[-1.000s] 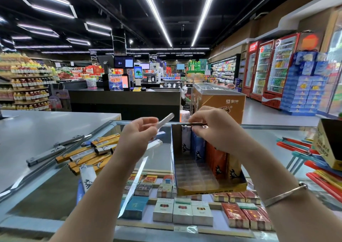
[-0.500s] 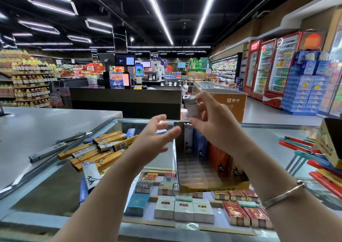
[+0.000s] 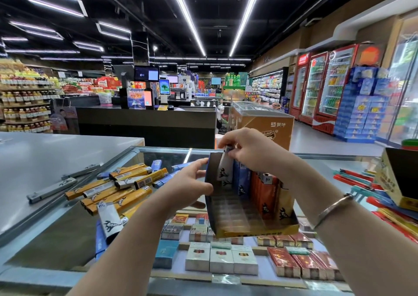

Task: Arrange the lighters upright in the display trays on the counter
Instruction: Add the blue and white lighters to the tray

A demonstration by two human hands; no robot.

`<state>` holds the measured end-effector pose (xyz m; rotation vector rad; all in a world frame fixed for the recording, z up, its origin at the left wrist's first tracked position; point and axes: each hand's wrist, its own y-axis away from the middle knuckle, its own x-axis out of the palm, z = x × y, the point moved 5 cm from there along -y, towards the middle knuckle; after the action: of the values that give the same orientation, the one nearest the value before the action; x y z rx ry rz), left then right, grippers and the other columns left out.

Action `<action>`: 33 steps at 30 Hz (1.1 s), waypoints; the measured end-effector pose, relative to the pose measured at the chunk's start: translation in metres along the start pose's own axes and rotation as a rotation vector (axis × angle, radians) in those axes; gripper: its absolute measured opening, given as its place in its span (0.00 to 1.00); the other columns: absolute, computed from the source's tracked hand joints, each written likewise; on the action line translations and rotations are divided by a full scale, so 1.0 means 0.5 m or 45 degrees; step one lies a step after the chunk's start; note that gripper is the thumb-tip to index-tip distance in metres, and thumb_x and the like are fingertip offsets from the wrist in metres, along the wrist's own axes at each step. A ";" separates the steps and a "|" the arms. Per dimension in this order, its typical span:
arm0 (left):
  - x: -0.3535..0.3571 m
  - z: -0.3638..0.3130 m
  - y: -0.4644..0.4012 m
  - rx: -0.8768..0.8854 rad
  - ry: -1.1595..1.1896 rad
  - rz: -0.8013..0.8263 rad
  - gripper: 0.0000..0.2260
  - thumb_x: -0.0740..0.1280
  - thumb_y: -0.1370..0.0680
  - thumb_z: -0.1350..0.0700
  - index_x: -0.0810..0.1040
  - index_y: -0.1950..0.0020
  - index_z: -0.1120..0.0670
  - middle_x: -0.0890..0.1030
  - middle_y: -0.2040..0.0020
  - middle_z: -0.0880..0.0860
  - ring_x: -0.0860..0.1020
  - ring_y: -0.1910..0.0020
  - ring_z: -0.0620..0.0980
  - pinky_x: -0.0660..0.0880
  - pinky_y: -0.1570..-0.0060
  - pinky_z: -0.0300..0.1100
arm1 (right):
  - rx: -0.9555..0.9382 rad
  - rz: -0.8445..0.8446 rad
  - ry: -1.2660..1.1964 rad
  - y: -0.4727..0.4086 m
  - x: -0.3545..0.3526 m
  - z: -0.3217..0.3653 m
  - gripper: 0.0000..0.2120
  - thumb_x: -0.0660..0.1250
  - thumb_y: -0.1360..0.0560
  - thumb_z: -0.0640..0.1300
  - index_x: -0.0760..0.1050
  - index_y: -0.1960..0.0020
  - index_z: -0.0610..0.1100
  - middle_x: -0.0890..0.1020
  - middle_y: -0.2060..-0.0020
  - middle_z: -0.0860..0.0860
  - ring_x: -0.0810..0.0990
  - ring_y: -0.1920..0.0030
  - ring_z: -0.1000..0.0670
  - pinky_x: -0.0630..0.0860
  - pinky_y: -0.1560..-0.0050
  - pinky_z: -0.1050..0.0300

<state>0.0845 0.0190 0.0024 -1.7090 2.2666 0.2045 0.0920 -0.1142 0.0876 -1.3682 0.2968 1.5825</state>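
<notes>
A cardboard display tray [image 3: 246, 229] stands on the glass counter, tilted back, with blue, orange and yellow lighters upright along its rear rows. My right hand [image 3: 253, 151] pinches the top of a white lighter [image 3: 226, 167] and holds it upright at the tray's back left corner. My left hand [image 3: 192, 182] grips the tray's left wall. Loose yellow lighters [image 3: 108, 194] lie in a heap to the left on the glass, with a white lighter [image 3: 109, 222] and blue lighters [image 3: 165, 178] among them.
Cigarette packs [image 3: 221, 259] show under the glass counter top [image 3: 56, 239]. A second display box [image 3: 400, 178] sits at the right edge with red and teal lighters [image 3: 355, 178] beside it. A grey counter [image 3: 45, 157] carries two grey lighters [image 3: 52, 189].
My right hand has come down from above the tray with the white lighter to the back left corner. My left hand, open in the air before, now holds the tray's left wall.
</notes>
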 end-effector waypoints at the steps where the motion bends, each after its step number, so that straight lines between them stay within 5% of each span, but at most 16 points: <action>1: -0.001 0.001 0.000 -0.004 0.008 -0.002 0.31 0.66 0.28 0.67 0.62 0.31 0.43 0.71 0.39 0.50 0.78 0.50 0.50 0.81 0.57 0.46 | 0.006 0.005 0.043 -0.005 0.000 0.001 0.13 0.63 0.26 0.32 0.77 0.45 0.44 0.79 0.51 0.48 0.77 0.52 0.51 0.77 0.51 0.56; 8: -0.002 0.002 -0.002 -0.026 0.056 -0.035 0.29 0.63 0.26 0.67 0.62 0.30 0.44 0.75 0.44 0.51 0.79 0.50 0.51 0.78 0.68 0.37 | 0.048 0.079 0.287 -0.034 0.016 0.014 0.10 0.65 0.28 0.32 0.79 0.50 0.42 0.77 0.58 0.48 0.77 0.57 0.48 0.78 0.58 0.56; 17: -0.001 0.004 -0.005 -0.020 0.069 -0.061 0.30 0.63 0.26 0.68 0.61 0.28 0.47 0.76 0.45 0.51 0.78 0.51 0.50 0.78 0.67 0.39 | 0.011 0.023 0.479 -0.048 0.030 0.021 0.09 0.65 0.29 0.32 0.79 0.52 0.41 0.72 0.67 0.51 0.76 0.60 0.46 0.69 0.66 0.58; 20: 0.001 0.002 -0.006 -0.013 0.057 -0.061 0.31 0.63 0.26 0.68 0.60 0.27 0.48 0.75 0.45 0.50 0.77 0.50 0.49 0.78 0.67 0.37 | -0.002 0.002 0.536 -0.042 0.032 0.017 0.08 0.63 0.29 0.32 0.79 0.54 0.40 0.76 0.62 0.46 0.77 0.57 0.43 0.73 0.63 0.54; 24: 0.003 0.001 -0.005 0.003 0.027 -0.058 0.31 0.64 0.26 0.67 0.59 0.27 0.48 0.73 0.46 0.49 0.77 0.51 0.48 0.77 0.68 0.35 | 0.114 0.028 0.422 -0.027 0.025 -0.013 0.12 0.63 0.26 0.36 0.80 0.47 0.47 0.78 0.44 0.46 0.74 0.42 0.46 0.74 0.43 0.50; 28: 0.002 0.001 -0.003 0.001 0.004 -0.063 0.32 0.65 0.26 0.66 0.58 0.26 0.48 0.72 0.42 0.51 0.77 0.48 0.49 0.78 0.64 0.38 | 0.206 0.121 0.174 -0.005 0.025 -0.020 0.14 0.61 0.22 0.42 0.77 0.39 0.49 0.79 0.41 0.50 0.79 0.48 0.51 0.77 0.46 0.54; 33: 0.003 -0.003 0.003 0.005 0.006 -0.065 0.31 0.66 0.26 0.64 0.59 0.26 0.49 0.70 0.33 0.55 0.73 0.40 0.52 0.79 0.56 0.41 | 0.197 0.119 0.435 0.026 0.038 -0.007 0.19 0.59 0.21 0.49 0.67 0.31 0.53 0.74 0.35 0.51 0.72 0.36 0.47 0.73 0.42 0.48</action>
<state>0.0824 0.0178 0.0030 -1.7649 2.2217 0.1847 0.0864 -0.1135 0.0649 -1.5170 0.6841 1.3637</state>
